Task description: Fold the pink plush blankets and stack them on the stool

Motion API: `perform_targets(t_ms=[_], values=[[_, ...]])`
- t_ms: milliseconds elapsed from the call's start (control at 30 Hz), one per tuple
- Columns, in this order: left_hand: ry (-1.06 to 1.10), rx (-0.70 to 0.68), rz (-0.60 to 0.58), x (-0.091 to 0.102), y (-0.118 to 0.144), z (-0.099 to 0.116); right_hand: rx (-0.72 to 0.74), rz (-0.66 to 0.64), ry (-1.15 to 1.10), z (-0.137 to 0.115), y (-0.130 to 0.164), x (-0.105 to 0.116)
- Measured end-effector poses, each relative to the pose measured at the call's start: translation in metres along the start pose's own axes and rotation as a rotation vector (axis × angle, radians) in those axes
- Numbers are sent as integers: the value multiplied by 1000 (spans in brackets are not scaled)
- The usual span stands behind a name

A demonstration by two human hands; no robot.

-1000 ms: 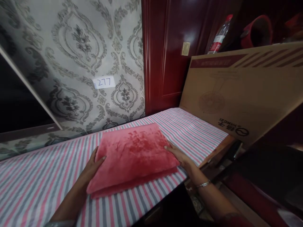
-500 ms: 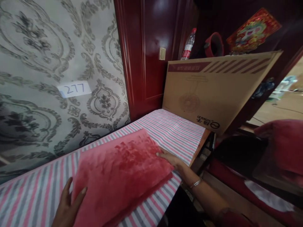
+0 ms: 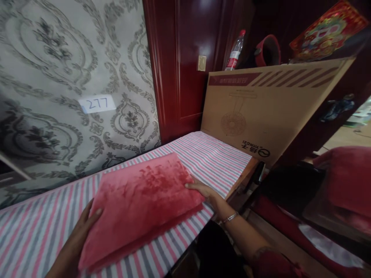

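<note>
A folded red plush cloth [image 3: 142, 204] lies flat on a table with a striped cover [image 3: 214, 150]. Its nap shows darker brushed patches, and the folded layers show along the near edge. My left hand [image 3: 78, 231] holds the left edge, thumb on top and the other fingers down along the side, partly hidden. At the right edge, my right hand [image 3: 207, 193] grips the cloth with its thumb on top; its other fingers are mostly out of sight. A bracelet [image 3: 231, 217] circles my right wrist.
A large cardboard box [image 3: 255, 108] stands upright at the table's far end. Behind its top edge are a plastic bottle [image 3: 235, 52] and a red ring-shaped item [image 3: 268, 50]. Patterned wall [image 3: 58, 77] runs along the left. More red plush fabric [image 3: 350, 181] lies at right.
My left hand, which was spread beside the cloth, has closed in on its left edge. The cloth looks drawn in slightly from the right, with my right hand still on it. The view has shifted somewhat.
</note>
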State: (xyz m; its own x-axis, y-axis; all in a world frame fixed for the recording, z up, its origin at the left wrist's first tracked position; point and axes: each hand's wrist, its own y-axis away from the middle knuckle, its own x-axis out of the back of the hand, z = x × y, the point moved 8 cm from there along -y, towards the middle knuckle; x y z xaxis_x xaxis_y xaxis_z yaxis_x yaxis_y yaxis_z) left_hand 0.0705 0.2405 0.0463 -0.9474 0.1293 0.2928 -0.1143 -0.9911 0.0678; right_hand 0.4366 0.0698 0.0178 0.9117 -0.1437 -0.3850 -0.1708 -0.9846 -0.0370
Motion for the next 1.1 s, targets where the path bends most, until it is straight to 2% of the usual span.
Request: perform_targets(t_ms=[100,267,433,767,1100], values=[[41,9,-34,0,1,-2,11,11,-12,2,-1,-1],[22,-108,-34,4,-6,-11,22,32,-10,2,3,-3],[84,-62,-37,6,-12,-20,21,14,18,1,7,-6],[253,17,-96,3,13,-10,6,25,31,6,8,-4],[209,0,-122,2,3,-16,27,52,72,10,6,4]])
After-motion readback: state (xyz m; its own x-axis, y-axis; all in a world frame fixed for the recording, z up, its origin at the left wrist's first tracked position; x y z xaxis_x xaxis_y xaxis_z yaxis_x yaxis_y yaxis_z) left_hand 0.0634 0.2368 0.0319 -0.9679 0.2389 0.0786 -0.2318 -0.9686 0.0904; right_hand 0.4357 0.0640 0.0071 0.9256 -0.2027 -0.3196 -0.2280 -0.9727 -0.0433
